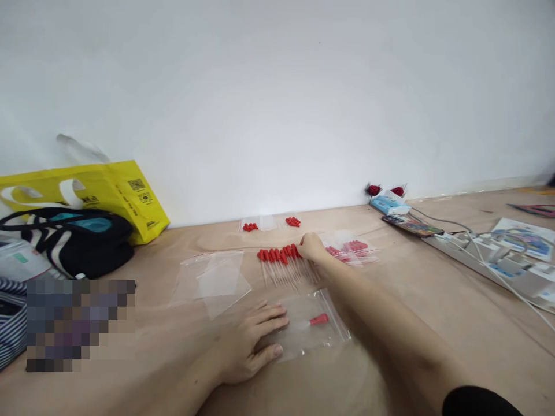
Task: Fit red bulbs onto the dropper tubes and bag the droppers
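My left hand (pixel 255 341) lies with its fingers apart on the left end of a clear zip bag (pixel 299 344). One dropper (pixel 319 319) with a red rubber bulb is inside that bag. My right hand (pixel 311 247) reaches forward, its fingers pinched at a red bulb on the right end of a row of droppers (pixel 277 257). The fingertips are partly hidden by the hand. The droppers' thin clear stems point toward me. Beyond my right wrist are filled clear bags (pixel 358 247) with red bulbs showing through.
Flat clear bags (pixel 212 277) lie left of the row. More bagged droppers (pixel 269 222) rest by the wall. A yellow bag (pixel 130 196) and a black bag (pixel 91 237) stand at left. At right are a phone (pixel 411 226), a tissue pack (pixel 390 204) and a power strip (pixel 489 260) with cables.
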`<state>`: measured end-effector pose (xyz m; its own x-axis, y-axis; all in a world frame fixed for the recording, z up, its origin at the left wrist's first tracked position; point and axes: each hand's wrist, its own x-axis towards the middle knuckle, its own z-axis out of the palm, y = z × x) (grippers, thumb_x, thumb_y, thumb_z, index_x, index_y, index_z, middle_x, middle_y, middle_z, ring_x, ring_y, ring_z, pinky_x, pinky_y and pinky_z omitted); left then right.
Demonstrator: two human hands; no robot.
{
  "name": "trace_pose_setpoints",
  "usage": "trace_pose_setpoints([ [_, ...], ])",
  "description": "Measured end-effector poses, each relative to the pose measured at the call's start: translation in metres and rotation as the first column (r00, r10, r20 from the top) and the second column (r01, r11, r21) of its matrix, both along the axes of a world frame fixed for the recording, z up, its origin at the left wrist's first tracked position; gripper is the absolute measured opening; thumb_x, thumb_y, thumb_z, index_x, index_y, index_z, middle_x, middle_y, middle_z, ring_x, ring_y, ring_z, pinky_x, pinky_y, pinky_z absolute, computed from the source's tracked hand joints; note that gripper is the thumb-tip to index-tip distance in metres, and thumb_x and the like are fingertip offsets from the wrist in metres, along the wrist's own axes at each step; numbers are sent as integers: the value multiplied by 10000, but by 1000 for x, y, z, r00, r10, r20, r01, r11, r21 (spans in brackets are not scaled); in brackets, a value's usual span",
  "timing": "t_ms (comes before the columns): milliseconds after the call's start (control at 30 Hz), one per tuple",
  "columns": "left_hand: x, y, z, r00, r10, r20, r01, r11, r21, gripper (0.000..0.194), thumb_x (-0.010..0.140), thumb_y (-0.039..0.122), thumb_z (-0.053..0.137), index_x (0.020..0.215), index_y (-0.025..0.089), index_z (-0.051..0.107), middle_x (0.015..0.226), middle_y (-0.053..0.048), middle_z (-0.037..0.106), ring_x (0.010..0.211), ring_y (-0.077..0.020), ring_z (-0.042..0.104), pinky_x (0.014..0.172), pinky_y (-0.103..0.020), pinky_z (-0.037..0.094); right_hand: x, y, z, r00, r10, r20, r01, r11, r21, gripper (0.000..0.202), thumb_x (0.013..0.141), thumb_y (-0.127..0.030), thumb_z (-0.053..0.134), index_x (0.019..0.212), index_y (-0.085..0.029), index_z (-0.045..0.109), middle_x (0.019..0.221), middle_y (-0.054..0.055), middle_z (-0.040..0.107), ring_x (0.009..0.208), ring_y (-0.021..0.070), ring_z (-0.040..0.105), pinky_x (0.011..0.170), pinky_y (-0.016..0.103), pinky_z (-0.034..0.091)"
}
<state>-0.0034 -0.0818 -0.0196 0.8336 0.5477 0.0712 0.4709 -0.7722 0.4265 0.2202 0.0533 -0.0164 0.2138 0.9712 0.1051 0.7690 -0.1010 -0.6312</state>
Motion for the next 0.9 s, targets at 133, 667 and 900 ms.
trace_pose_setpoints([
  [133, -2, 1, -1, 1000, 22, 16, -22, 1000, -15, 401, 846, 346, 473, 1239, 271, 462, 1307, -44, 457, 1215, -230, 391, 1044, -468, 249, 13, -8, 17, 997, 13, -77, -9, 999, 52, 99, 682, -169, 536, 642, -111, 606, 700, 145, 657, 718, 224, 624, 601, 252, 420],
  [667, 0, 3, -3, 992, 125, -18, -125, 992, -32, 393, 844, 368, 459, 1218, 249, 478, 1327, -54, 426, 1236, -238, 353, 1022, -450, 291, 86, -119, -35, 551, 142, -823, 206, 932, 299, 448, 614, -566, 604, 830, -200, 461, 640, -30, 566, 473, 84, 508, 471, 227, 418],
  [900, -2, 4, -6, 992, 127, -2, -127, 992, -29, 391, 849, 383, 453, 1223, 271, 472, 1330, -41, 423, 1234, -241, 353, 1019, -454, 292, 74, -120, -32, 513, 147, -845, 177, 946, 272, 429, 627, -553, 606, 837, -208, 461, 641, -41, 552, 498, 93, 525, 511, 246, 435],
])
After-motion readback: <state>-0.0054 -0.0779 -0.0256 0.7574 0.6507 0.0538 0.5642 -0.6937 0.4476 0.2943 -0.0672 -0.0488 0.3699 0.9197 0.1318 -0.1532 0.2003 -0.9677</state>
